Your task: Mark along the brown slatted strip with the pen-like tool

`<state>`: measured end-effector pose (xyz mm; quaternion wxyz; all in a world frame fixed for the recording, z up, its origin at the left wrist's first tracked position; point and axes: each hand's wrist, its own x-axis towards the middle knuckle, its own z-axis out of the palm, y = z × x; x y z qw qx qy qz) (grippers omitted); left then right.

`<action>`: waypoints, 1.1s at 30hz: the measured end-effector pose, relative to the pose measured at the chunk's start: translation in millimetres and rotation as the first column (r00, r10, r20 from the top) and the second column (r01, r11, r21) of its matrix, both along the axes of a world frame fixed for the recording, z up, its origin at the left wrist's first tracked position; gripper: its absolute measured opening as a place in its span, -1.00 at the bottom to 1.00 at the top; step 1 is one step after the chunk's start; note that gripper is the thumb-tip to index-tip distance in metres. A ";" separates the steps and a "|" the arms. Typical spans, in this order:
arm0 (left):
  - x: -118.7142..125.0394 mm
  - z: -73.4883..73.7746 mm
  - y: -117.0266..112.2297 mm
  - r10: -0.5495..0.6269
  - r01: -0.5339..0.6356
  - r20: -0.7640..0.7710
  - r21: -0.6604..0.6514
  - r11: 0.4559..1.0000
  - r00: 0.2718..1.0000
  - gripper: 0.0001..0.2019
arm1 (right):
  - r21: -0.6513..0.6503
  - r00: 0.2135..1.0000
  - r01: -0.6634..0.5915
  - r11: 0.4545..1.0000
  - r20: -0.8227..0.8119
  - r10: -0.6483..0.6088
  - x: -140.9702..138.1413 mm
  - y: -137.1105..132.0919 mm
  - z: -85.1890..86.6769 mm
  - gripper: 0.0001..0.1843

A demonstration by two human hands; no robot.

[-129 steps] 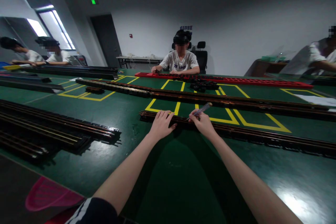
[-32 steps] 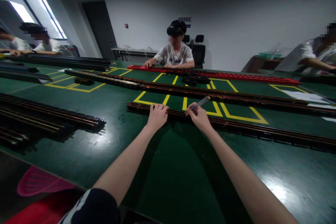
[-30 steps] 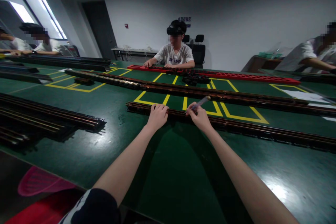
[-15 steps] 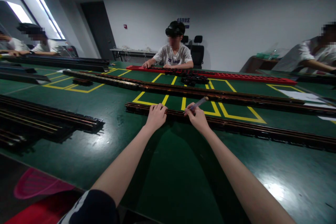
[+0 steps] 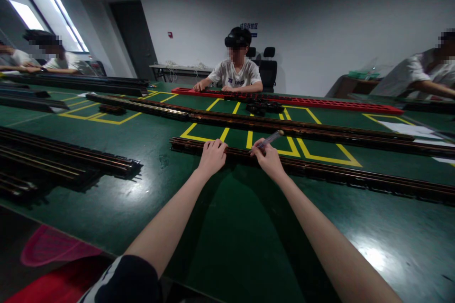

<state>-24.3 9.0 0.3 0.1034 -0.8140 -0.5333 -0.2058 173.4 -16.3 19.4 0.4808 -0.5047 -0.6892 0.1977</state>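
In front of me a long dark rail with copper-coloured strips [image 5: 341, 173] lies across the green table. My left hand [image 5: 212, 155] is closed over the rail near its left end, fingers curled on the far edge. Further right, my right hand [image 5: 266, 157] pinches a slim tool with a clear handle [image 5: 272, 139]. Its handle slants up to the right, and the fingers hide its tip at the rail; its exact kind I cannot make out.
Another long copper-striped rail [image 5: 245, 122] lies beyond, with a red rack [image 5: 320, 103] and a dark pile of parts [image 5: 265, 106] behind it. More rails [image 5: 67, 151] lie at left. A person [image 5: 236, 75] sits opposite; others sit left and right. White papers [image 5: 405, 129] lie at right.
Hardly anything differs. Both hands keep their places at the rail, and the clear-handled tool has tilted or shifted very slightly.
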 end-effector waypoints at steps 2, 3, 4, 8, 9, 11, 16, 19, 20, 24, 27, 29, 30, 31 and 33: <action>-0.2 -0.4 0.3 0.000 0.000 0.001 -0.001 1.000 1.000 -0.70 | 0.003 1.000 -0.003 1.000 -0.007 0.003 0.1 0.2 -0.3 -0.87; -0.4 -0.7 0.6 -0.002 0.002 0.000 0.000 1.000 1.000 -0.70 | 0.003 1.000 -0.002 1.000 -0.010 0.002 0.1 0.1 -0.3 -0.87; -0.5 -1.1 0.8 -0.003 0.003 -0.001 0.001 1.000 1.000 -0.70 | 0.000 1.000 -0.001 1.000 -0.011 0.001 0.1 0.0 -0.1 -0.87; -0.8 -1.7 1.1 -0.011 0.011 -0.006 0.002 1.000 1.000 -0.68 | -0.023 1.000 -0.001 1.000 -0.005 0.001 0.0 -0.7 1.2 -0.88; -0.8 -1.7 1.0 -0.014 0.014 -0.005 0.003 1.000 1.000 -0.68 | -0.026 1.000 -0.001 1.000 -0.002 0.001 -0.1 -0.9 1.5 -0.89; -0.8 -1.7 0.7 -0.021 0.021 -0.003 0.004 1.000 1.000 -0.68 | -0.024 1.000 0.000 1.000 0.003 0.000 -0.1 -1.1 1.7 -0.88; -1.1 -2.4 0.7 -0.040 0.040 0.022 0.008 0.999 0.999 -0.63 | -0.026 1.000 -0.007 1.000 -0.009 0.007 0.0 -1.1 1.7 -0.88; -0.8 -2.0 0.7 -0.077 0.077 0.033 0.007 0.997 0.997 -0.60 | -0.029 1.000 -0.013 0.999 -0.011 0.013 0.2 -0.7 2.0 -0.87; -0.5 -1.6 0.6 -0.097 0.096 0.031 0.004 0.995 0.995 -0.59 | -0.028 1.000 -0.015 0.999 -0.013 0.015 0.2 -0.3 2.2 -0.87; 1.4 0.9 -0.6 -0.154 0.154 0.017 -0.018 0.988 0.988 -0.58 | -0.031 0.999 -0.018 0.999 -0.038 0.017 0.9 2.9 2.3 -0.88; 3.2 2.5 -2.3 -0.176 0.176 0.004 -0.034 0.984 0.984 -0.59 | -0.027 0.998 -0.031 0.999 -0.052 0.030 2.2 6.0 1.5 -0.88; 4.9 3.0 -3.6 -0.175 0.174 -0.010 -0.038 0.984 0.985 -0.59 | -0.027 0.997 -0.041 0.999 -0.062 0.040 3.3 7.4 0.8 -0.87; 5.9 3.1 -4.1 -0.167 0.167 -0.017 -0.036 0.985 0.986 -0.59 | -0.028 0.997 -0.044 0.999 -0.069 0.042 3.8 7.9 0.4 -0.87; 6.9 3.0 -4.7 -0.157 0.156 -0.022 -0.031 0.987 0.987 -0.59 | -0.028 0.996 -0.045 0.999 -0.074 0.043 4.2 8.2 0.1 -0.87; 9.0 2.5 -5.4 -0.136 0.135 -0.031 -0.014 0.991 0.990 -0.59 | -0.029 0.996 -0.047 0.998 -0.076 0.045 4.8 8.2 -0.2 -0.87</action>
